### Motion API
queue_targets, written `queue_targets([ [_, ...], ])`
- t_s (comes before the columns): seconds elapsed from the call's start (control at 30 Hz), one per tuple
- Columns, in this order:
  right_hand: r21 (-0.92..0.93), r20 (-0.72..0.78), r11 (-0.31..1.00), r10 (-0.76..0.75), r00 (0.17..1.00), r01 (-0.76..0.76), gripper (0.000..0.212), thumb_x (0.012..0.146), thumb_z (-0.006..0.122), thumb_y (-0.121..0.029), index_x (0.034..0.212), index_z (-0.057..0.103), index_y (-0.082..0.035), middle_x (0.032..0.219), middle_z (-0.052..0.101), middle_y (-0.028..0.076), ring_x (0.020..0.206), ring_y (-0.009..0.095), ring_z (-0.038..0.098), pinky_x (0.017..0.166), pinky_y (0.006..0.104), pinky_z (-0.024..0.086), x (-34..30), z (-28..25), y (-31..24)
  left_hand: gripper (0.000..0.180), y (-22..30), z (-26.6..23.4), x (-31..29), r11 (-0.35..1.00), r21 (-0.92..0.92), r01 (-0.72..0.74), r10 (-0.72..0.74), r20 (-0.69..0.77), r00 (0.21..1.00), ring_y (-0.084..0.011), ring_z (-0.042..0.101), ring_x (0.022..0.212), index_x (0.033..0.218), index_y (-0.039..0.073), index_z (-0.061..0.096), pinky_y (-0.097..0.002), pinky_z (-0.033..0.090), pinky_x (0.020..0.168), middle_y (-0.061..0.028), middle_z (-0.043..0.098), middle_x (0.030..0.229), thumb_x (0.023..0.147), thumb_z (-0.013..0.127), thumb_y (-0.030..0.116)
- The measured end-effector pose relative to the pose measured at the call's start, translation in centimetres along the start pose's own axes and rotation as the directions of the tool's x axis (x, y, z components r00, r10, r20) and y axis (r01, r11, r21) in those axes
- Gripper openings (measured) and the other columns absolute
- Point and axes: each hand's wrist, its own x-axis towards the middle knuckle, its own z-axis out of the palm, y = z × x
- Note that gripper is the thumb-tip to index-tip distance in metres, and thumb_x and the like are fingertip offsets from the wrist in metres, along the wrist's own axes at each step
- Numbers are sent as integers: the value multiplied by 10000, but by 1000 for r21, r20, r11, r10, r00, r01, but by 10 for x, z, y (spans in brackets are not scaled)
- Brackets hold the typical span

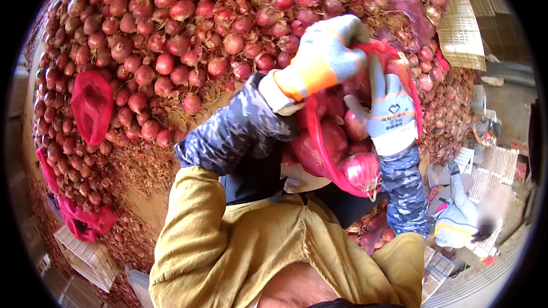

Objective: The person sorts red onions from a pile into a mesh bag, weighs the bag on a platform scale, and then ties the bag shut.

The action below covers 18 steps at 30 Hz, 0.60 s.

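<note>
A pink-red mesh bag [325, 157] full of red onions [361, 172] stands in front of my body with its mouth facing up. My left hand [328, 60], in a white, grey and orange glove, has its fingers curled on the far rim of the bag. Over the right part of the mouth is my right hand [391, 111], gloved alike. Its fingers point away from me and its thumb is spread out to the left, above the onions. Part of the bag's far side is hidden behind both hands.
A large heap of red onions [165, 63] covers the ground ahead and to the left. Empty red mesh bags [93, 107] lie on its left side. Plastic crates [85, 256] stand at lower left and upper right. Another person [456, 217] sits at the right.
</note>
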Motion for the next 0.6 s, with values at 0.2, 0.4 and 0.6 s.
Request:
queue_targets([
  [0.2, 607, 29, 792, 60, 998, -65, 781, 819, 747, -239, 1480, 365, -77, 1322, 539, 179, 1048, 317, 642, 844, 406, 539, 10, 49, 9, 394, -3, 20, -23, 958, 64, -278, 282, -66, 957, -343, 614, 726, 1095, 78, 589, -450, 476, 551, -107, 568, 834, 704, 622, 47],
  [0.4, 548, 192, 689, 449, 873, -475, 781, 839, 731, -110, 1511, 335, -80, 1173, 610, 122, 909, 171, 647, 749, 307, 535, -12, 34, -15, 333, -39, -69, -59, 968, -136, -212, 193, -140, 971, -301, 639, 801, 1075, 71, 658, -363, 527, 678, -132, 633, 908, 757, 626, -21],
  [0.6, 486, 195, 721, 461, 866, -494, 794, 840, 708, -93, 1518, 302, -15, 861, 641, 53, 669, 124, 580, 628, 254, 478, -10, 20, -23, 651, -289, -261, -125, -19, 640, 768, -256, -746, 615, -383, 587, 1091, 1232, 102, 554, -501, 503, 841, -161, 574, 1223, 710, 734, 447],
])
